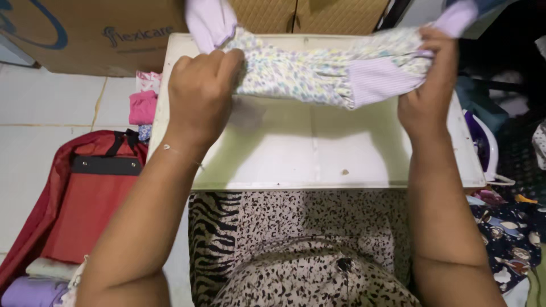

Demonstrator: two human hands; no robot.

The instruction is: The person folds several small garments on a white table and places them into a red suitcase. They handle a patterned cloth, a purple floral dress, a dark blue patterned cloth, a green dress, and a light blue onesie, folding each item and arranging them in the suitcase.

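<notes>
Above the white worktop [318, 165], the floral garment [301, 71] hangs stretched between both hands. Left hand [199, 94] and right hand [426, 96] each have fingers clamped on an end. Best to keep tension even, edges level, lilac cuff [375, 79] flat before lowering; slack would likely crease it.

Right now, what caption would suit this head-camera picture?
Both hands, left hand and right hand, hold a floral garment over a white board.
</notes>
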